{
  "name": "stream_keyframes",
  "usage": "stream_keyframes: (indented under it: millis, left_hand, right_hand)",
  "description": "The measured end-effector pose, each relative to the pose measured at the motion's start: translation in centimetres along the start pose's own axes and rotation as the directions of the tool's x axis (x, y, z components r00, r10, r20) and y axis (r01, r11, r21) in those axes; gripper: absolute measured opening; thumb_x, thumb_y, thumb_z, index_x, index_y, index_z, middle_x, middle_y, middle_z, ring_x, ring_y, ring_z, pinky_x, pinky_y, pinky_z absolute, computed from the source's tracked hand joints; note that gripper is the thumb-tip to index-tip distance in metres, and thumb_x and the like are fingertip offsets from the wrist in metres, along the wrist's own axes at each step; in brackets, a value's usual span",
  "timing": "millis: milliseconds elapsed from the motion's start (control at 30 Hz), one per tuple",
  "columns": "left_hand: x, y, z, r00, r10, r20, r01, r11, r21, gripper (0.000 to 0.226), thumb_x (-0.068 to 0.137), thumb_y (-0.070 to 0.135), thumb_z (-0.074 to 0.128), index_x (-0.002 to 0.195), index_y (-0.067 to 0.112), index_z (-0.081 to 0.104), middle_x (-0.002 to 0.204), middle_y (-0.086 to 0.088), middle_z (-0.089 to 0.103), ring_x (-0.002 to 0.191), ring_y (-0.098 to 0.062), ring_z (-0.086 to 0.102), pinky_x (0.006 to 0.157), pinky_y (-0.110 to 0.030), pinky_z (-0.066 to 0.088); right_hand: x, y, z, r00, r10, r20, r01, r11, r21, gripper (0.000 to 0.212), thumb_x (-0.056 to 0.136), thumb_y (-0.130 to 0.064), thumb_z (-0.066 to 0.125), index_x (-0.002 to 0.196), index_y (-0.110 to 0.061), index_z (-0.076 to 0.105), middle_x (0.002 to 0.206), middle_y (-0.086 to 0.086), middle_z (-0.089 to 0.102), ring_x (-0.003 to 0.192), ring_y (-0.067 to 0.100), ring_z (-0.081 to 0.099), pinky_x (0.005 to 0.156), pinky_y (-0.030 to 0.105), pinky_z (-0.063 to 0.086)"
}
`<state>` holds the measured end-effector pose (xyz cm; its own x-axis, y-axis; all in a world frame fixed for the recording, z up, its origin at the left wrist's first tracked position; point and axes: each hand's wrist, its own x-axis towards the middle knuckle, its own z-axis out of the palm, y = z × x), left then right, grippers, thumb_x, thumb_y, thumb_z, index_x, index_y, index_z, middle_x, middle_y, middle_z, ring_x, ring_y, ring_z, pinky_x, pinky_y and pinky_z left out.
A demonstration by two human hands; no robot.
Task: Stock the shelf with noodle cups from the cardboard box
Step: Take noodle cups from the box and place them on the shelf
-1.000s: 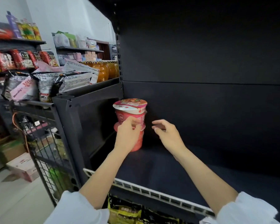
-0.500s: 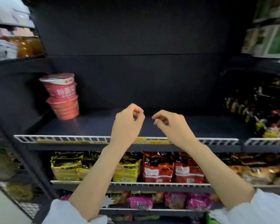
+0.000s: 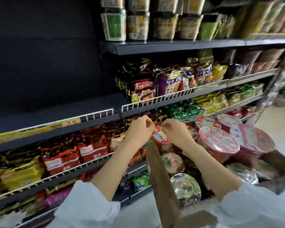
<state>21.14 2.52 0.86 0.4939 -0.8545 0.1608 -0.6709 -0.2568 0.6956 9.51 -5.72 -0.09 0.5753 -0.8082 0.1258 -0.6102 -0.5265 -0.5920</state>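
Brown cardboard box (image 3: 161, 186) is holding the noodle cups (image 3: 218, 139) beside the shelf (image 3: 53, 114). Left hand (image 3: 139, 130) and right hand (image 3: 174, 133) are hovering above a red-lidded cup (image 3: 160, 137), fingers loosely curled, gripping nothing, apparently positioned for a two-handed pickup.

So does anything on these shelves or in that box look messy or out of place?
Mostly the cardboard box: its noodle cups are jumbled, some tilted and piled on each other. The dark shelf at left has a bare stretch, unlike its packed neighbours. Nothing looks spilled or damaged, though the picture is blurred.
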Motion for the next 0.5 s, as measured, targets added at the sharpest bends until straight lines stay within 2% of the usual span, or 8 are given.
stream_keyframes:
  millis: [100,200,233,300,333,433,467,500]
  left_hand:
    - [1.6,3.9,5.5,0.996,0.000,0.087,-0.001,1.000,0.005,0.016,0.093,0.022,0.052,0.100,0.014,0.064,0.093,-0.003,0.066,0.087,-0.022,0.062,0.070,-0.031,0.047]
    - [3.3,7.1,11.0,0.987,-0.022,0.161,0.017,0.999,0.034,0.020,0.095,0.024,0.051,0.104,0.011,0.063,0.081,0.000,0.062,0.066,-0.014,0.055,0.054,-0.026,0.038]
    - [3.9,8.2,12.7,0.983,-0.042,0.179,0.039,0.999,0.022,0.022,0.095,0.024,0.051,0.106,0.010,0.063,0.082,-0.001,0.063,0.064,-0.014,0.052,0.054,-0.026,0.038]
    - [4.8,10.1,16.0,0.972,-0.095,0.214,0.093,0.995,0.021,0.026,0.097,0.027,0.048,0.108,0.007,0.061,0.090,-0.006,0.063,0.075,-0.020,0.055,0.065,-0.028,0.041]
    - [5.2,11.0,17.5,0.959,-0.136,0.250,0.129,0.991,0.042,0.028,0.097,0.030,0.046,0.106,0.006,0.058,0.089,-0.006,0.061,0.077,-0.022,0.054,0.065,-0.028,0.039]
    - [6.2,11.8,21.1,0.893,-0.294,0.340,0.263,0.955,0.135,0.039,0.096,0.046,0.042,0.094,0.008,0.049,0.083,-0.009,0.055,0.061,-0.015,0.048,0.053,-0.026,0.035]
    - [6.4,11.5,21.9,0.871,-0.329,0.365,0.304,0.944,0.126,0.044,0.093,0.052,0.044,0.098,0.009,0.050,0.085,-0.008,0.058,0.065,-0.015,0.054,0.056,-0.026,0.042]
    - [6.6,11.0,22.6,0.861,-0.349,0.370,0.338,0.936,0.098,0.051,0.090,0.056,0.048,0.110,0.010,0.049,0.095,-0.007,0.063,0.076,-0.020,0.062,0.066,-0.030,0.051]
  right_hand:
    - [1.1,6.5,-2.8,0.999,0.024,0.031,-0.022,0.998,-0.063,0.026,0.090,-0.017,0.055,0.113,-0.014,0.066,0.105,0.010,0.069,0.099,0.027,0.063,0.076,0.028,0.045]
    - [2.5,12.4,-5.7,0.995,0.054,0.080,-0.040,0.985,-0.167,0.038,0.089,-0.018,0.056,0.127,-0.014,0.056,0.127,0.015,0.055,0.119,0.031,0.051,0.093,0.034,0.040]
    - [3.0,14.4,-6.5,0.993,0.060,0.105,-0.037,0.976,-0.212,0.042,0.089,-0.019,0.056,0.131,-0.013,0.052,0.132,0.016,0.049,0.124,0.032,0.045,0.100,0.036,0.036]
    - [4.0,18.4,-8.1,0.982,0.099,0.158,-0.049,0.954,-0.294,0.050,0.090,-0.024,0.056,0.138,-0.014,0.044,0.139,0.018,0.041,0.132,0.033,0.035,0.109,0.039,0.026]
    - [4.2,20.1,-8.8,0.976,0.131,0.176,-0.069,0.945,-0.321,0.054,0.090,-0.027,0.055,0.141,-0.016,0.040,0.141,0.018,0.039,0.134,0.034,0.031,0.110,0.040,0.023]
    - [4.5,23.8,-10.2,0.958,0.152,0.244,-0.071,0.947,-0.312,0.056,0.094,-0.036,0.051,0.144,-0.018,0.033,0.139,0.020,0.042,0.133,0.035,0.031,0.108,0.040,0.026]
    - [4.4,24.5,-10.4,0.955,0.132,0.265,-0.048,0.953,-0.299,0.057,0.094,-0.038,0.050,0.145,-0.019,0.032,0.138,0.019,0.044,0.133,0.034,0.032,0.109,0.040,0.026]
    - [4.3,24.9,-10.6,0.957,0.103,0.271,-0.021,0.958,-0.287,0.057,0.094,-0.039,0.049,0.145,-0.021,0.031,0.138,0.017,0.045,0.133,0.034,0.033,0.109,0.041,0.027]
